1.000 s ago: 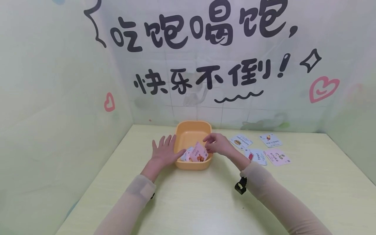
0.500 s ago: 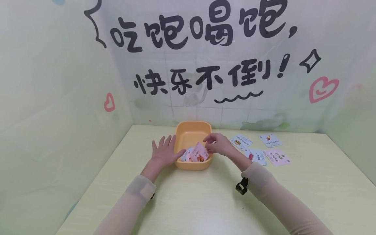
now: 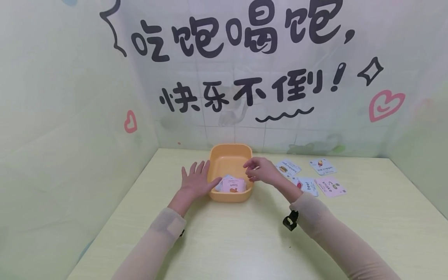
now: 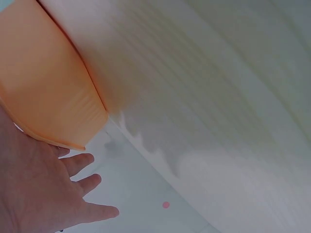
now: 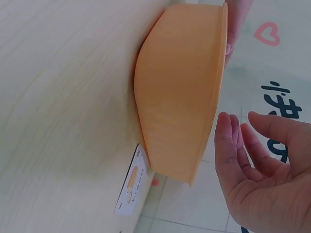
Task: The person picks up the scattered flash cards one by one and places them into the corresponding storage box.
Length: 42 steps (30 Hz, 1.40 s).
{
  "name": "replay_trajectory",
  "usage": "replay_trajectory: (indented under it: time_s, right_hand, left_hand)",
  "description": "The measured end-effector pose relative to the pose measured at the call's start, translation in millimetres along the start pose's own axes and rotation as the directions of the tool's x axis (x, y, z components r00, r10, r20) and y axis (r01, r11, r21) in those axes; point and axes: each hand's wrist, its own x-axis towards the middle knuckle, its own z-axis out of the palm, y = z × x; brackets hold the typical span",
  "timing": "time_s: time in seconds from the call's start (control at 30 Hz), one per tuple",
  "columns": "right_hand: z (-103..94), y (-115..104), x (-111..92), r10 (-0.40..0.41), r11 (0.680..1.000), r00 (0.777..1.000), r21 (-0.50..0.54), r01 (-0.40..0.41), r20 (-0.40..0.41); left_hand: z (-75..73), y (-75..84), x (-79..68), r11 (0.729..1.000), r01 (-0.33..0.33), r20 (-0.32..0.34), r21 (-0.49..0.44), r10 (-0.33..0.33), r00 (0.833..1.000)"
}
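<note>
1. Left hand (image 3: 196,182): fingers spread wide, gripping nothing; it lies against the left side of the orange box (image 3: 230,198), thumb over the rim.
2. Right hand (image 3: 265,171): fingers loosely bent, thumb apart, holding nothing, close to the box's right rim. The gap between thumb and fingers shows best in the right wrist view; contact with the rim cannot be judged.
3. Box: one, on the tabletop (image 3: 245,241). The wrist views show its outer walls; the head view alone shows the inside, where a lion card (image 3: 233,184) tops a pile, count unclear.
4. Loose cards: four, right of the box; beef card (image 3: 309,186) and snake card (image 3: 330,187) in front, hamburger card (image 3: 289,167) and ice cream card (image 3: 322,167) behind. The right wrist view includes one.
5. Back wall (image 3: 217,134): two lines of black lettering.
</note>
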Motion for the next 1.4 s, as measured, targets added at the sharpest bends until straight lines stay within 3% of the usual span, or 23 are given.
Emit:
replay_trajectory:
  time_s: [0.2, 0.77, 1.13, 1.4]
  right_hand:
    - [-7.0, 2.2, -1.9, -0.003, 0.999, 1.000, 0.036, 0.003, 0.002]
    - [-40.5, 31.8, -13.1, -0.008, 0.999, 0.999, -0.051, 0.007, -0.031]
    - [-68.8, 56.9, -30.9, 0.038, 0.997, 0.997, -0.066, -0.042, -0.067]
    - [-90.4, 74.7, -44.1, 0.067, 0.985, 0.994, -0.150, -0.079, -0.088]
  left_hand:
    - [-0.1, -0.2, 0.1, 1.000, 0.003, 0.004, -0.010, -0.003, 1.000]
    - [0.4, 0.9, 0.4, 1.000, 0.008, -0.003, -0.012, -0.008, 1.000]
    - [-0.5, 0.9, 0.5, 1.000, 0.008, 0.001, -0.017, -0.008, 1.000]
    - [-0.1, 2.6, 0.8, 1.000, 0.012, -0.002, -0.013, -0.012, 1.000]
